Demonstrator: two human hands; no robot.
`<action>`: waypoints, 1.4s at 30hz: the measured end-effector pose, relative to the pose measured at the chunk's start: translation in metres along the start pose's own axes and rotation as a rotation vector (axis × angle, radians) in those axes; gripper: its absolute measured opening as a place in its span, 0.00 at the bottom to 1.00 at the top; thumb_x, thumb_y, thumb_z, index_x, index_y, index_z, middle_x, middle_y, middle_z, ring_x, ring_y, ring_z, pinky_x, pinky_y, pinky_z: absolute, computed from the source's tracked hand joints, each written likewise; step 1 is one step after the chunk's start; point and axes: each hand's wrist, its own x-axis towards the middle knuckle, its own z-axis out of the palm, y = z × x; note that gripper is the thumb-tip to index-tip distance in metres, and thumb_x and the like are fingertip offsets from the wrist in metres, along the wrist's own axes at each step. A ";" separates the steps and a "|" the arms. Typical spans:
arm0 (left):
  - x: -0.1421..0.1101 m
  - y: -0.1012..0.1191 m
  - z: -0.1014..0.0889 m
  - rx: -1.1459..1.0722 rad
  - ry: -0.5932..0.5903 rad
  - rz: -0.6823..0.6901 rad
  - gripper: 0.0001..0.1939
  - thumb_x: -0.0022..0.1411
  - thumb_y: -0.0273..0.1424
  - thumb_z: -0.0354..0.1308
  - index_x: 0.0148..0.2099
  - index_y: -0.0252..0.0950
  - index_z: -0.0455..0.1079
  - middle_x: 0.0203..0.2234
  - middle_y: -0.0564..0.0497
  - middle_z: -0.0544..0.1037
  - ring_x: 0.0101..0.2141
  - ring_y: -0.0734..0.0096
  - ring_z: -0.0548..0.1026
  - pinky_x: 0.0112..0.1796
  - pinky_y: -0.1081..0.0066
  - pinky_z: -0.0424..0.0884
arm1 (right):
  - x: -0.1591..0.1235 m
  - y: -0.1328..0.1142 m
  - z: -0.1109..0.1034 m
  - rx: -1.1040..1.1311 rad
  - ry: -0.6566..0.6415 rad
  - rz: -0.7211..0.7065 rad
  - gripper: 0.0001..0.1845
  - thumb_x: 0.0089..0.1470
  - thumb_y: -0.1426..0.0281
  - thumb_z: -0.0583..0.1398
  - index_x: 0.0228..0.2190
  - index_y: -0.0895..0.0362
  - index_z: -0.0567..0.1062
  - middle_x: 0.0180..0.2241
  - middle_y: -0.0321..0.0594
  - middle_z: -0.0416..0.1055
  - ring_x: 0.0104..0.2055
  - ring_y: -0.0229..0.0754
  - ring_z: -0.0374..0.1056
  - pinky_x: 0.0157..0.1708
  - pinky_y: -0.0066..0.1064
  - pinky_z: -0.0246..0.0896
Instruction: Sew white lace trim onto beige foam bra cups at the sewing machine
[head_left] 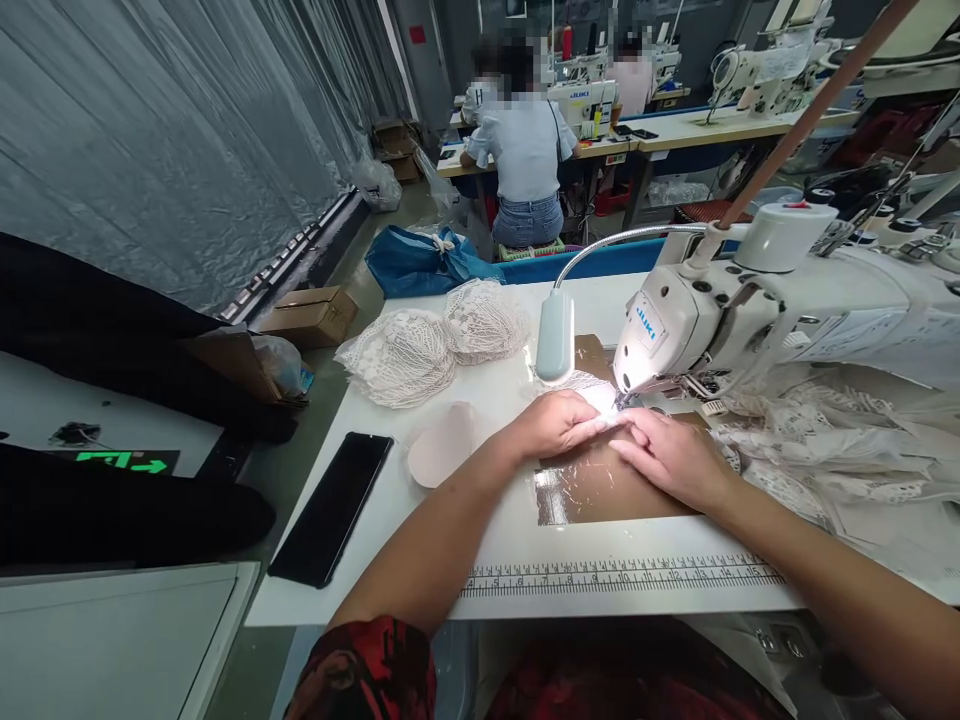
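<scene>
A piece of white lace fabric (589, 386) lies under the needle area of the white sewing machine (667, 320). My left hand (559, 425) grips the near edge of this fabric, thumb and fingers pressed together. Close beside it, my right hand (671, 452) pinches the same edge just in front of the presser foot. The fingertips of both hands almost meet, and they hide part of the cloth. Beneath the hands is a brown sheet (622, 490) fixed to the table top. A lamp (555, 337) on a bendy neck lights the spot.
Two lace bra cups (401, 357) sit at the table's far left. A beige pad (441, 445) and a black phone (331, 508) lie nearer. More lace (840, 440) is heaped right of my right hand. A printed ruler (600, 578) runs along the front edge. Co-workers (525, 150) sit beyond.
</scene>
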 end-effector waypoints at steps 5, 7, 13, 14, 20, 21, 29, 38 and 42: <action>-0.001 0.001 -0.002 -0.009 -0.013 0.033 0.21 0.72 0.36 0.42 0.31 0.36 0.69 0.30 0.50 0.76 0.38 0.70 0.72 0.43 0.70 0.66 | 0.004 -0.001 0.010 -0.008 0.025 0.012 0.14 0.62 0.66 0.51 0.40 0.58 0.75 0.32 0.44 0.77 0.29 0.43 0.71 0.26 0.32 0.57; -0.001 0.004 -0.004 0.032 -0.029 0.024 0.16 0.69 0.37 0.47 0.32 0.35 0.68 0.30 0.50 0.75 0.38 0.68 0.72 0.42 0.70 0.67 | 0.006 0.000 0.009 0.036 0.018 -0.021 0.15 0.63 0.67 0.50 0.35 0.56 0.75 0.33 0.42 0.77 0.31 0.42 0.71 0.29 0.31 0.59; -0.001 0.007 -0.001 0.240 -0.026 -0.013 0.09 0.58 0.29 0.55 0.43 0.34 0.67 0.35 0.47 0.76 0.36 0.64 0.73 0.37 0.68 0.69 | 0.005 -0.001 -0.003 0.155 0.040 -0.061 0.19 0.65 0.67 0.48 0.25 0.55 0.70 0.25 0.37 0.71 0.29 0.39 0.67 0.30 0.30 0.60; -0.001 0.006 0.000 0.227 -0.016 0.015 0.08 0.60 0.29 0.54 0.43 0.34 0.68 0.36 0.46 0.76 0.38 0.64 0.74 0.39 0.68 0.69 | 0.004 0.000 -0.005 0.159 0.041 -0.066 0.19 0.65 0.67 0.48 0.24 0.54 0.68 0.24 0.36 0.69 0.28 0.38 0.66 0.30 0.30 0.59; 0.000 0.006 0.001 0.050 0.022 0.101 0.14 0.71 0.33 0.44 0.40 0.35 0.71 0.39 0.47 0.78 0.42 0.69 0.74 0.45 0.70 0.69 | -0.007 0.007 -0.008 0.120 0.030 -0.081 0.18 0.65 0.67 0.47 0.24 0.54 0.68 0.24 0.37 0.69 0.28 0.39 0.65 0.28 0.31 0.57; 0.000 0.006 0.001 0.045 0.008 0.094 0.15 0.71 0.34 0.44 0.39 0.35 0.71 0.38 0.47 0.78 0.41 0.69 0.74 0.45 0.70 0.69 | -0.009 0.008 -0.007 0.114 0.027 -0.081 0.18 0.65 0.67 0.47 0.25 0.55 0.68 0.25 0.38 0.70 0.28 0.40 0.66 0.29 0.31 0.57; 0.001 0.011 0.000 0.134 -0.023 0.065 0.15 0.70 0.34 0.46 0.37 0.34 0.71 0.34 0.48 0.77 0.37 0.70 0.73 0.42 0.71 0.67 | -0.003 0.004 0.002 -0.018 0.041 -0.110 0.17 0.64 0.63 0.51 0.37 0.58 0.75 0.30 0.41 0.72 0.29 0.41 0.67 0.28 0.32 0.57; 0.005 0.015 0.009 0.458 -0.100 0.095 0.15 0.70 0.34 0.46 0.41 0.35 0.74 0.35 0.48 0.78 0.35 0.66 0.73 0.35 0.68 0.65 | -0.015 0.014 -0.003 0.102 -0.082 -0.124 0.18 0.64 0.68 0.50 0.28 0.56 0.75 0.28 0.39 0.69 0.31 0.39 0.66 0.32 0.30 0.58; 0.004 0.017 0.001 0.407 -0.138 0.147 0.21 0.70 0.41 0.46 0.38 0.35 0.76 0.43 0.46 0.78 0.41 0.63 0.73 0.40 0.67 0.67 | -0.030 0.022 -0.007 0.092 -0.189 -0.191 0.15 0.63 0.69 0.51 0.43 0.55 0.76 0.31 0.40 0.71 0.34 0.41 0.67 0.33 0.32 0.60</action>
